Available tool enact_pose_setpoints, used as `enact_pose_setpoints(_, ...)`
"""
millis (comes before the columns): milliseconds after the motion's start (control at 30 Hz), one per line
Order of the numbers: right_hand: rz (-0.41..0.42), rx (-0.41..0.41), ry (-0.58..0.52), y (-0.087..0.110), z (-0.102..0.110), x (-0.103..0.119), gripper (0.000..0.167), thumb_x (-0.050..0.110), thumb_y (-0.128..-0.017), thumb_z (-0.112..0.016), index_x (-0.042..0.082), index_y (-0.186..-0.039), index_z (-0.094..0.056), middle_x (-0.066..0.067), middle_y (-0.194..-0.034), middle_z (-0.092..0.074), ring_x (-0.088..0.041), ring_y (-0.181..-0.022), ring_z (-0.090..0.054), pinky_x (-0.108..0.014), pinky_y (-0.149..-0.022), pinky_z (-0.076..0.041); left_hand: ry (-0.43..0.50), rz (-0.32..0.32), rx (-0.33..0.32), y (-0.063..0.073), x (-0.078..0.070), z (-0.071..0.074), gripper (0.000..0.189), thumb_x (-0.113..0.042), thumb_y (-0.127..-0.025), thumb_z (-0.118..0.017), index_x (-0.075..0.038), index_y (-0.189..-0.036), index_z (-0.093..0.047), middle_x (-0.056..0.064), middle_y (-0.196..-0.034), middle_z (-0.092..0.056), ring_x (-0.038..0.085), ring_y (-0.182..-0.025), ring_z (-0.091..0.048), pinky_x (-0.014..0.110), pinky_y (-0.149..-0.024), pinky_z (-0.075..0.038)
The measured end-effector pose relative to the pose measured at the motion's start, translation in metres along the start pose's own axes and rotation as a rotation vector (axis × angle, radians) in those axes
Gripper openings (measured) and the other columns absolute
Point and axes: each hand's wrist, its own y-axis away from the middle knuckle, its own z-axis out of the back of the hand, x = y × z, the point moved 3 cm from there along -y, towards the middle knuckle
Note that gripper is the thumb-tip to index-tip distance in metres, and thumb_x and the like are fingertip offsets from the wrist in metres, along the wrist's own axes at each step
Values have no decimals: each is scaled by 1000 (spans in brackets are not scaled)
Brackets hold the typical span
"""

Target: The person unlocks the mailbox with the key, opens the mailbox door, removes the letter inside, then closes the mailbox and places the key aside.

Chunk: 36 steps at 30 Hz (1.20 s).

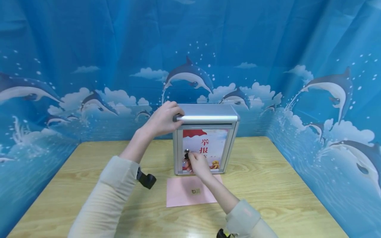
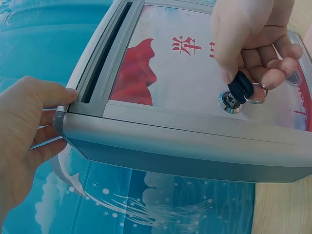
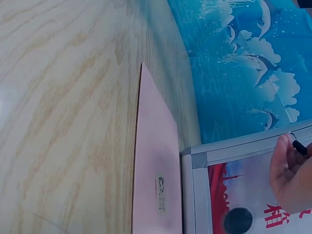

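A silver metal box [image 1: 208, 118] with a slot under its top edge and a printed front panel stands upright on the table. My left hand [image 1: 163, 120] grips its upper left corner, thumb on the front and fingers round the side, as the left wrist view shows. With thumb and fingers my right hand [image 2: 256, 44] pinches a black-headed key [image 2: 241, 87] on a metal ring [image 2: 259, 93]. The key's head sits right at the round lock [image 2: 228, 103] on the panel's left side; its blade is hidden. In the right wrist view, the right hand [image 3: 295, 178] shows at the edge.
A pink envelope-like sheet [image 1: 178, 195] with a small gold print lies flat on the wood-grain table [image 1: 259, 185], just in front of the box. Blue curtains [image 1: 125, 43] with dolphins surround the table at the back and sides.
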Motion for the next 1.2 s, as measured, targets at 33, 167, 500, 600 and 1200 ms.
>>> enact_pose_setpoints(33, -25, 9, -45, 0, 0, -1, 37, 16, -97, -37, -8, -87, -63, -2, -58, -57, -8, -46, -51, -22, -42, -46, -1, -1, 0, 0, 0, 0, 20, -14, -85, -67, -5, -102, -67, 7, -96, -57, 21, -88, -47, 35, -76, -43)
enact_pose_setpoints(167, -84, 42, -193, 0, -2, -4, 38, 15, -98, -35, -14, -94, -60, 0, -59, -55, -6, -46, -50, -20, -42, -44, -2, 1, -1, 0, -1, 1, 20, -14, -84, -67, -5, -102, -67, 7, -96, -57, 21, -88, -47, 34, -76, -43)
enact_pose_setpoints(500, -160, 99, -426, 3, -5, -9, 37, 16, -98, -32, -13, -99, -55, 0, -62, -53, -6, -50, -50, -18, -44, -43, 2, 6, 1, 0, -1, 1, 20, -14, -85, -67, -5, -102, -67, 7, -97, -57, 21, -88, -47, 35, -76, -43)
enact_pose_setpoints(600, -162, 94, -432, 3, -5, -9, 38, 16, -98, -32, -14, -100, -55, 1, -61, -53, -6, -50, -50, -18, -43, -43, 3, 6, -1, 0, -1, 1, 20, -14, -85, -67, -5, -102, -67, 7, -97, -57, 21, -88, -47, 34, -76, -43)
enact_pose_setpoints(1200, -185, 86, -463, 2, -3, -14, 37, 19, -99, -36, -11, -98, -57, 1, -61, -53, -6, -51, -50, -18, -46, -44, -5, 6, -12, 0, 0, -2, 19, -14, -85, -67, -5, -102, -67, 6, -97, -57, 21, -89, -47, 34, -77, -43)
